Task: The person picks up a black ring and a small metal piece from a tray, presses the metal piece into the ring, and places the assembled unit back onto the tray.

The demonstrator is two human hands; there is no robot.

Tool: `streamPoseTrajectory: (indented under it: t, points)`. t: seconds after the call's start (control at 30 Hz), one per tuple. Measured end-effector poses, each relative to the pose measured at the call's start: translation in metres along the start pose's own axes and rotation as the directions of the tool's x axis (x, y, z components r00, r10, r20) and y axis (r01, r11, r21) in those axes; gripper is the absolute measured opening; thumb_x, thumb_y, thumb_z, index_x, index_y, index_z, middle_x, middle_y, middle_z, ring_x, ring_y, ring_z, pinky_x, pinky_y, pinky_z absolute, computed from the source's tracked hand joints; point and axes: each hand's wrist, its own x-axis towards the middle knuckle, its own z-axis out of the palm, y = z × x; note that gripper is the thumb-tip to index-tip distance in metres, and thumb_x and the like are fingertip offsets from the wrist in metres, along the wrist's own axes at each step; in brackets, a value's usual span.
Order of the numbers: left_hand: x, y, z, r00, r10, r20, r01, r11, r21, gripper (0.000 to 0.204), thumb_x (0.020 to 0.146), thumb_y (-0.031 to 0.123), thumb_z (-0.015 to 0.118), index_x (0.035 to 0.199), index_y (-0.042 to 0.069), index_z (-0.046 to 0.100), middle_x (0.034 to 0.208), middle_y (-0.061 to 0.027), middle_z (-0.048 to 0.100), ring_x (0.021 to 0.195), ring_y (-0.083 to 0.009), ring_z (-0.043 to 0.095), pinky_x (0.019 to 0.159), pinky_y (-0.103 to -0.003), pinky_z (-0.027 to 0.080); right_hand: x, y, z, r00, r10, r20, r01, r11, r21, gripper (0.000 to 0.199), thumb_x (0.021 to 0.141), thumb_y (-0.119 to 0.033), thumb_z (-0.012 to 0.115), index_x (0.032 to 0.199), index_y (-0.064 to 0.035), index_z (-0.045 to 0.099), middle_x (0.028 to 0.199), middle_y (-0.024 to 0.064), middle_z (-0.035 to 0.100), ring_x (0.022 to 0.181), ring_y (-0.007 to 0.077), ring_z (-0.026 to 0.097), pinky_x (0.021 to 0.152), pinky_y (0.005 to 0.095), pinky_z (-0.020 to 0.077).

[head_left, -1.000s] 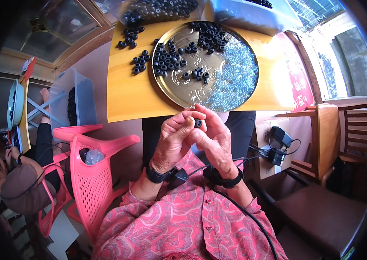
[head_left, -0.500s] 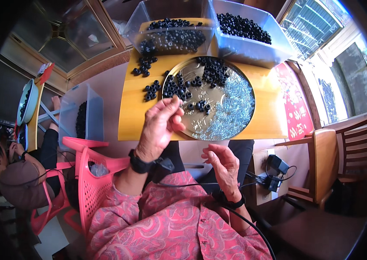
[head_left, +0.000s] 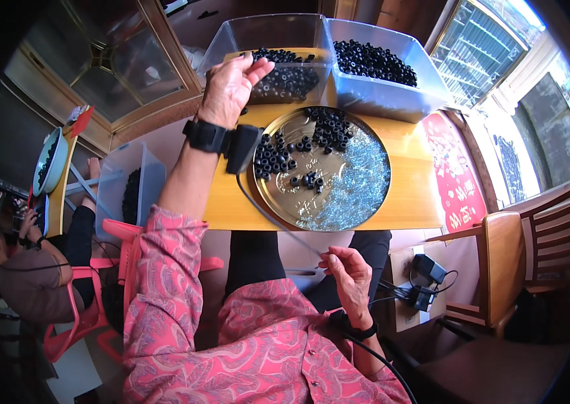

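Observation:
My left hand (head_left: 228, 91) is raised at the near left corner of the left clear bin (head_left: 265, 21), its fingers bent together; what they hold, if anything, I cannot make out. Black ring-shaped pieces (head_left: 278, 81) fill part of that bin. Lower down, in front of the table edge, my right hand (head_left: 350, 273) pinches thumb against fingers, with its contents too small to name. Between the hands lies a round gold tray (head_left: 285, 202) with black ring pieces (head_left: 331, 128) on its left and back and many tiny shiny clear-blue bits (head_left: 359, 178) on its right.
A second clear bin (head_left: 393, 94) of black pieces stands at the back right of the yellow table (head_left: 416, 195). A cable (head_left: 268, 219) runs from my left wrist device (head_left: 241, 148) toward my right hand. At far left a person (head_left: 36, 269) sits near a blue basin (head_left: 48, 161).
My left hand has moved from the tray's left edge up and away to the left bin. My right hand stays low, its fingers drawn closer together.

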Motion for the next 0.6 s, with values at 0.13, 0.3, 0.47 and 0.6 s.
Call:
streamPoseTrajectory:
  t: [0.13,0.3,0.47,0.6]
  points:
    - [0.026,0.005,-0.011,0.997,0.013,-0.073,-0.010,0.999,0.042,0.009,0.089,-0.003,0.055,0.083,-0.010,0.057,0.091,-0.0184,0.057,0.091,-0.0342,0.062,0.089,-0.048,0.055,-0.002,0.003,-0.003,1.000,-0.007,-0.012,0.007,1.000,-0.005,0.018,0.093,-0.006,0.059,0.109,0.0011,0.060,0.095,0.0078,0.068,0.082,0.0130,0.066,0.070,0.0232,0.0514]
    - [0.014,-0.001,-0.020,0.992,0.056,-0.112,-0.049,0.997,0.061,0.008,0.089,-0.004,0.055,0.093,-0.012,0.055,0.100,-0.0220,0.057,0.099,-0.0368,0.061,0.094,-0.049,0.053,-0.002,0.006,-0.009,0.999,-0.018,-0.027,0.018,1.000,0.003,0.018,0.093,-0.007,0.059,0.109,0.0012,0.061,0.094,0.0081,0.068,0.081,0.0135,0.066,0.070,0.0235,0.0518]
    - [-0.001,-0.012,-0.039,0.985,0.013,-0.169,0.006,0.994,0.106,0.009,0.088,-0.002,0.059,0.095,-0.007,0.057,0.089,-0.0151,0.063,0.084,-0.0260,0.065,0.085,-0.043,0.057,0.001,0.006,-0.010,1.000,-0.015,-0.027,0.015,1.000,-0.010,0.018,0.093,-0.008,0.060,0.108,0.0015,0.061,0.094,0.0088,0.069,0.081,0.0145,0.067,0.071,0.0238,0.0523]
    - [-0.010,-0.025,-0.057,0.959,-0.028,-0.281,0.225,0.677,0.701,0.011,0.081,0.003,0.069,0.091,-0.002,0.067,0.073,-0.0048,0.065,0.054,-0.0095,0.059,0.052,-0.022,0.054,0.002,0.009,-0.009,1.000,-0.015,-0.024,0.015,1.000,-0.002,0.018,0.093,-0.008,0.060,0.108,0.0016,0.061,0.094,0.0090,0.069,0.081,0.0147,0.067,0.070,0.0237,0.0522]
